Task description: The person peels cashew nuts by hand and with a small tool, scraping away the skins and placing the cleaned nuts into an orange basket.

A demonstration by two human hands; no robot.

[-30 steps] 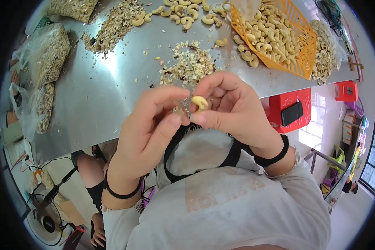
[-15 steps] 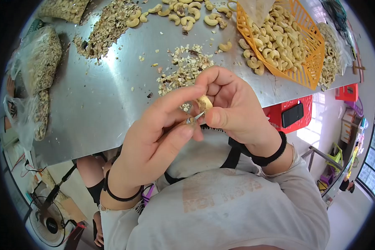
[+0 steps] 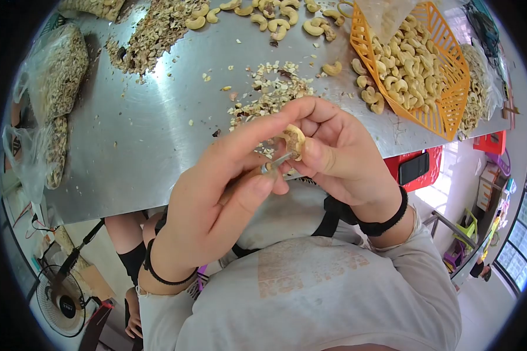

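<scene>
My left hand [image 3: 216, 187] is closed on a small knife [image 3: 281, 159], whose thin blade sticks out past the thumb and finger. In my right hand [image 3: 351, 158], a pale cashew [image 3: 295, 139] with brown patches is pinched between thumb and fingers. The blade tip meets the cashew's lower side. Both hands are held close together above the near table edge. Just beyond them lies a heap of chopped cashew bits and skins [image 3: 272, 88] on the metal table [image 3: 134, 146].
An orange basket [image 3: 454, 120] full of cashews stands at the right, with several loose nuts [image 3: 371, 97] beside it. Bags of crumbs [image 3: 64, 70] lie at the left. A brown scrap pile [image 3: 152, 38] is farther back. A phone [image 3: 414, 168] rests on a red stool.
The cashew has turned in my right fingers and shows more of its patchy side. The right hand has shifted slightly right, and the view has moved a little.
</scene>
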